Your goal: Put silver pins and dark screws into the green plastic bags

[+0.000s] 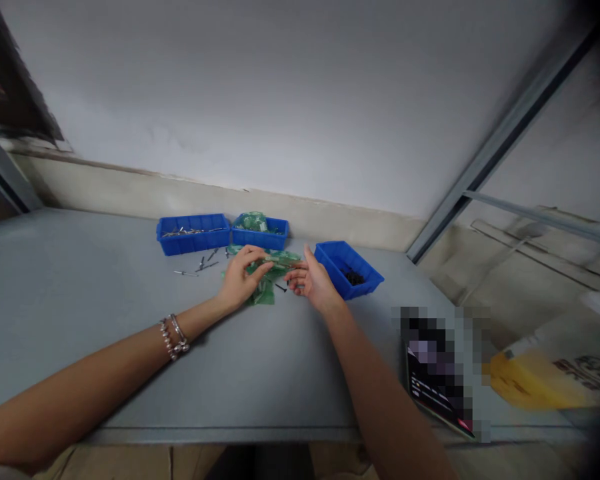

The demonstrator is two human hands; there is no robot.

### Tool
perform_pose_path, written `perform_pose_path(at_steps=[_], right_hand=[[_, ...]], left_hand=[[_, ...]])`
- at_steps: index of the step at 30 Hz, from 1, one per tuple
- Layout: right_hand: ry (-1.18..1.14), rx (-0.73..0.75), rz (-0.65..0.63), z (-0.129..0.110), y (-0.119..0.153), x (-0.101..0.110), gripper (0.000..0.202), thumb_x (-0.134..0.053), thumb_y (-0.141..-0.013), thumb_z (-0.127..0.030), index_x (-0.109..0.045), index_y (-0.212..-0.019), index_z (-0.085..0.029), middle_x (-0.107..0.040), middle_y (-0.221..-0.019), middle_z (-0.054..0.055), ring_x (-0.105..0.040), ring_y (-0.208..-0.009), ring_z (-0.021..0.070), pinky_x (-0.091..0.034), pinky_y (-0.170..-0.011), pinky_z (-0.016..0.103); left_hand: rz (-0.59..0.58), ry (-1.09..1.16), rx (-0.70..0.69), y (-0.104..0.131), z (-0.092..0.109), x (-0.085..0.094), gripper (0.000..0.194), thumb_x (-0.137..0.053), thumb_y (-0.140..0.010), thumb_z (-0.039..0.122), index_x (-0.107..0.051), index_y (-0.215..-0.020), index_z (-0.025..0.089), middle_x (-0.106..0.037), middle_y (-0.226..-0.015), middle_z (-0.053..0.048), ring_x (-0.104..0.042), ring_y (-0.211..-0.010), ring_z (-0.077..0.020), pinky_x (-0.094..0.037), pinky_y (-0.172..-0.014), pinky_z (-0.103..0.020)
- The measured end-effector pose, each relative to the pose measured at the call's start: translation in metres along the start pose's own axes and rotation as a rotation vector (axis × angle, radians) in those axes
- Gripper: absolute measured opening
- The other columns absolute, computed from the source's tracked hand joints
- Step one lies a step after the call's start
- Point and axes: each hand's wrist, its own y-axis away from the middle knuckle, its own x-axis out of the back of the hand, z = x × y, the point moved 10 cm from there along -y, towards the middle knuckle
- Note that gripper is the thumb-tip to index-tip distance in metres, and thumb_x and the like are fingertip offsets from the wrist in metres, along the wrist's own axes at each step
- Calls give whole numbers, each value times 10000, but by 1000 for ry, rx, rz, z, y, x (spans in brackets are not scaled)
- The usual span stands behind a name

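Observation:
My left hand (245,277), with silver bracelets on its wrist, is pinched on a green plastic bag (283,259) over the middle of the table. Other green bags (264,293) lie beneath and around it. My right hand (314,283) is at the bag's right side, thumb up and fingers loosely curled but apart; no thing shows clearly in it. A dark screw (281,288) lies on the table between the hands. Left of my left hand, several silver rivets (203,265) are scattered on the table.
A blue bin (195,241) of silver rivets and a blue bin (257,240) with green bags stand near the wall. Another blue bin (330,267) of dark screws is at right. A phone (435,393) and a yellow-and-white bag (545,373) are at the right front.

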Motion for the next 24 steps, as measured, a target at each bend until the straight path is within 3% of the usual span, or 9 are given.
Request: perform_pose_path(at_steps=[3, 7, 11, 14, 17, 19, 22, 24], right_hand=[[-33, -3, -43, -1, 2, -4, 482, -469, -827, -641, -588, -785, -176, -627, -578, 47, -501, -418, 114, -304, -413, 230], [-71, 61, -120, -6, 7, -13, 221, -667, -749, -388, -602, -857, -206, -648, -687, 8, -534, -491, 110, -342, -476, 238], [-76, 98, -141, -5, 7, -15, 231, -729, -646, -267, -613, -837, -210, -616, -670, -20, -539, -540, 108, -353, -513, 242], [-99, 150, -126, -8, 3, -12, 289, -742, -607, -250, -603, -857, -210, -599, -645, -29, -535, -553, 110, -361, -521, 240], [-135, 211, -78, -13, 0, -6, 374, -757, -585, -253, -578, -912, -219, -608, -678, -30, -553, -581, 121, -402, -553, 258], [-144, 237, -54, -16, 0, -3, 412, -765, -573, -248, -567, -934, -223, -623, -708, -23, -570, -608, 130, -424, -575, 270], [-129, 258, -53, -18, 1, -4, 409, -771, -569, -242, -575, -928, -222, -644, -742, -9, -582, -633, 130, -427, -579, 262], [-103, 275, -60, -20, 2, -5, 397, -772, -570, -249, -588, -921, -219, -650, -745, -7, -582, -631, 124, -415, -566, 249]], left_hand=[[-29, -36, -36, 1, 2, -3, 124, -581, -817, 244, -693, -833, 193, -587, -888, -51, -561, -880, -199, -462, -829, -350], [-85, -64, -88, 2, 3, -8, 170, -557, -800, 148, -707, -855, 208, -570, -905, -40, -556, -879, -188, -467, -826, -345], [-116, -88, -88, 3, 2, -12, 203, -563, -751, 93, -706, -832, 212, -560, -921, -35, -552, -887, -186, -470, -815, -343], [-112, -118, -42, 3, 0, -12, 296, -563, -733, 91, -684, -974, 212, -550, -972, -46, -554, -878, -182, -471, -809, -340], [-86, -125, 50, 3, -8, -9, 318, -562, -762, 169, -626, -1073, 190, -551, -970, -53, -552, -782, -164, -474, -765, -329], [-74, -117, 91, 3, -11, -7, 199, -524, -830, 295, -636, -940, 174, -567, -922, -55, -555, -798, -180, -463, -791, -344], [-125, -77, 108, 2, -11, -11, 391, -396, -904, 455, -610, -733, 175, -596, -885, -63, -556, -872, -208, -439, -843, -361], [-160, -46, 116, 2, -9, -14, 460, -353, -913, 506, -598, -701, 180, -606, -873, -62, -557, -843, -204, -440, -824, -353]])
